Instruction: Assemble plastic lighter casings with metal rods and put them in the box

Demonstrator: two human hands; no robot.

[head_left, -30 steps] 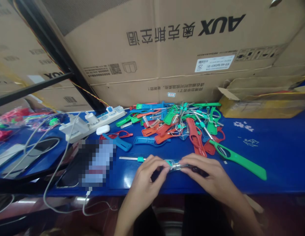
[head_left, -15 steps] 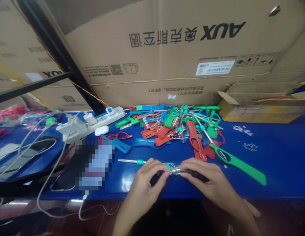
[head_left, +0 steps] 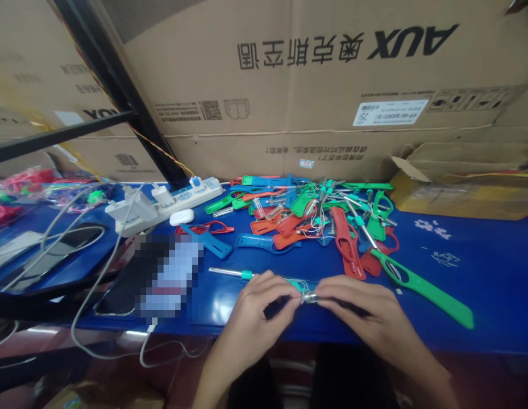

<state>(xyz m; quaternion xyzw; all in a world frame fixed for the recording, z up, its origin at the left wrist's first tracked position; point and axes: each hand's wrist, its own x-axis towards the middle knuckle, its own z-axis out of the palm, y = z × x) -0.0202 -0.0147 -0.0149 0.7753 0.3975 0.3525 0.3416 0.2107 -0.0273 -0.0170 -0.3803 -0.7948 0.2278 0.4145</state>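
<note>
My left hand and my right hand meet over the blue table, their fingertips pinching a small clear glass tube. A thin metal rod with a teal collar sticks out left from my left hand, and a teal plastic piece lies under those fingers. A dark part seems to run beneath my right hand. Behind the hands lies a heap of red, green and blue plastic handles. A long green handle lies nearest my right hand.
A white power strip with plugs, white cables and a white earbud case sit to the left, beside a pixelated-over phone. Cardboard AUX boxes stand along the back, and a black metal post rises at left.
The whole view has shifted slightly, moving the table contents right and down. My fingertips sit closer together around the glass tube, and the dark part shows less.
</note>
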